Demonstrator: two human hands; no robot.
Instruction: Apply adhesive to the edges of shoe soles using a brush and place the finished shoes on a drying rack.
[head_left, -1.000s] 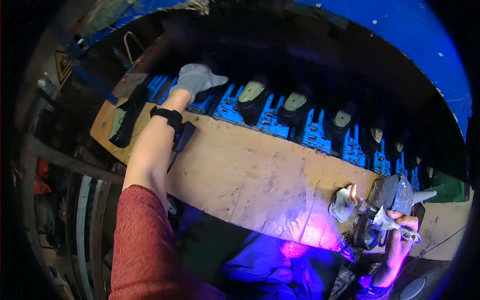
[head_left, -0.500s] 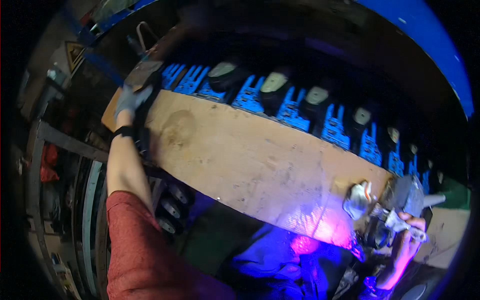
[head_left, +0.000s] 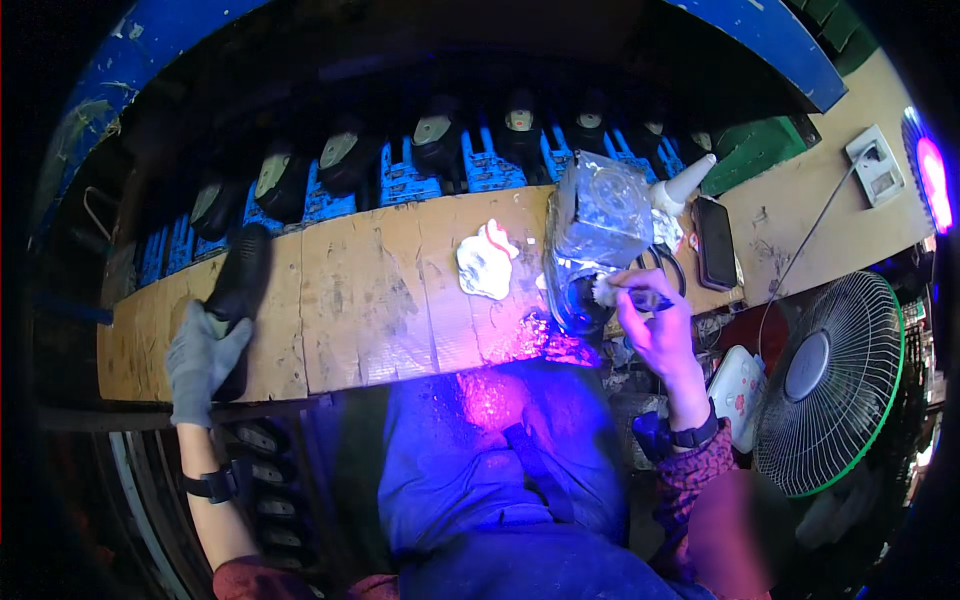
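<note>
On the left of the bench, my gloved left hand (head_left: 198, 362) grips a black shoe (head_left: 245, 270), which rests on the wooden board (head_left: 370, 320). Bare-skinned, my right hand (head_left: 658, 330) is closed around a small brush (head_left: 605, 291) with a whitish, frayed head. That head is at the mouth of a dark pot (head_left: 578, 305), whose inside I cannot see. Behind the pot stands a box-shaped container wrapped in shiny foil or film (head_left: 603, 210). A crumpled white cloth (head_left: 486, 262) lies on the board between my hands, nearer the right one.
Several dark shoes (head_left: 432, 130) stand on blue racks (head_left: 408, 180) along the bench's back. A white nozzle bottle (head_left: 688, 182) and a phone (head_left: 714, 245) lie right of the container. At the right are a fan (head_left: 810, 365) and a white socket box (head_left: 878, 165) with a cord.
The view has swung to the right, bringing in the fan and phone. My left hand now clearly holds the shoe on the board. The brush has come to the pot's mouth.
</note>
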